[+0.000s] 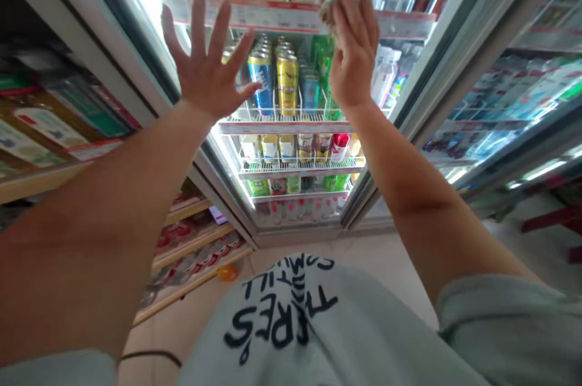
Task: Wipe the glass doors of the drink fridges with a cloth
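Note:
I stand before an open drinks fridge. My left hand is raised in front of it with all fingers spread wide, holding nothing. My right hand is up against the front strip of a fridge shelf, fingers together around a small pale crumpled cloth pressed to the strip. Rows of tall cans stand on the wire shelf just behind both hands, blue, yellow and green.
Lower wire shelves carry small bottles and cans. The open fridge door slants at the left, another glass-door fridge at the right. Wooden shelves with packaged goods run low on the left. A pale floor lies below.

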`<state>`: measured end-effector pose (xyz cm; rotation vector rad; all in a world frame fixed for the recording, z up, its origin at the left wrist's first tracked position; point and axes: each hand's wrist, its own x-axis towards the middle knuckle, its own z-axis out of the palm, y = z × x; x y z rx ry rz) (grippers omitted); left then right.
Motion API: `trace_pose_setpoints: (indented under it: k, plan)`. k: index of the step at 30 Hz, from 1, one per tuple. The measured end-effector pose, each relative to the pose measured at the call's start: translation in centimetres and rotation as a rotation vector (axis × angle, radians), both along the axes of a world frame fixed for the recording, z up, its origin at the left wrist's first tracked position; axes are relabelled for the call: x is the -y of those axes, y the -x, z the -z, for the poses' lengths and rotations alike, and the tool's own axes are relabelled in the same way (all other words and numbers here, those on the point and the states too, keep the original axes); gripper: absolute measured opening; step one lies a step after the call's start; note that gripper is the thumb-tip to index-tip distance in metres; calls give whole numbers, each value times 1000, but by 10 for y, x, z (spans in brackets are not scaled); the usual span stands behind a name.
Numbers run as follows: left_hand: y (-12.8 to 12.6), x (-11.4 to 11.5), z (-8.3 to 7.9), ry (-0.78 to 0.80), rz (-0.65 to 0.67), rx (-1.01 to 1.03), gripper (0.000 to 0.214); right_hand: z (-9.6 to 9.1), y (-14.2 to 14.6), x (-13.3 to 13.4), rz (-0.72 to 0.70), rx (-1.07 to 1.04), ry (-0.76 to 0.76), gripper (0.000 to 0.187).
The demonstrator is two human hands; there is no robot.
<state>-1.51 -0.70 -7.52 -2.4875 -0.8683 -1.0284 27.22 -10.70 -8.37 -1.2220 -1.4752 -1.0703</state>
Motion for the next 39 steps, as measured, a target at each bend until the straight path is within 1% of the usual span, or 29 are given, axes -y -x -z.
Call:
trace_pose_setpoints:
  k: [1,2,3,6,7,8,9,12,13,14,15,16,19,20,21,22,23,25,26,27,28,29,31,32,33,34,37,38,39]
  plan:
    - [4,-7,-6,-16,3,5,113,-5,4,-3,14,-54,-51,55]
    - [6,-13,-9,-22,15,13,113,-5,10,-5,13,-77,-46,55]
    - [6,-17,-10,-27,39,23,111,-1,18,-6,-4,-62,15,55]
    - [3,-21,-4,-89,116,45,97,21,42,-3,-127,178,358,51]
    - [3,-20,-1,-117,136,37,92,23,46,-2,-158,252,428,50]
    - [2,-19,1,-141,149,30,90,20,48,-3,-166,289,437,49]
    - [3,-17,2,-155,158,27,90,13,48,-6,-149,280,387,48]
    - [6,-12,1,-142,184,43,89,-18,44,-20,-36,106,49,52]
    - [7,-10,0,-122,197,48,88,-24,46,-24,-10,47,-34,54]
    - [7,-8,-2,-98,209,46,88,-25,51,-27,3,9,-67,55]
    - [8,-7,-3,-74,220,37,87,-21,58,-27,3,2,-42,54]
    - [8,-6,-3,-57,227,33,86,-14,67,-26,-8,26,37,53]
    - [7,-7,-3,-68,238,20,82,11,88,-17,-97,210,376,49]
    - [7,-7,-3,-92,242,11,82,14,89,-14,-119,246,431,48]
    - [6,-8,-2,-116,243,-1,82,14,87,-13,-127,247,434,48]
    - [6,-9,-1,-133,240,-9,82,10,82,-14,-115,212,388,48]
    - [6,-9,0,-136,239,-12,84,4,75,-16,-86,145,304,50]
    - [6,-10,1,-106,243,12,85,-6,65,-21,-10,-30,97,54]
    - [6,-10,1,-83,253,28,84,-7,63,-24,16,-102,15,56]
    - [6,-10,2,-66,262,38,84,-4,64,-26,27,-139,-29,57]
    - [7,-10,3,-65,269,43,83,2,68,-26,20,-135,-32,57]
    - [7,-11,3,-79,267,46,82,10,73,-25,-5,-79,10,57]
    - [8,-11,5,-122,249,50,80,24,79,-21,-94,169,177,54]
    - [8,-11,5,-139,244,54,80,26,78,-19,-115,251,217,53]
    - [8,-11,5,-148,240,60,81,25,72,-17,-121,293,224,52]
    - [8,-11,5,-149,237,65,83,20,63,-16,-111,280,187,52]
    - [8,-12,4,-148,205,74,87,-4,31,-17,-57,58,-32,54]
    - [8,-12,4,-152,188,74,87,-9,26,-18,-42,-9,-84,55]
    - [8,-12,3,-156,172,73,87,-9,24,-20,-31,-53,-116,56]
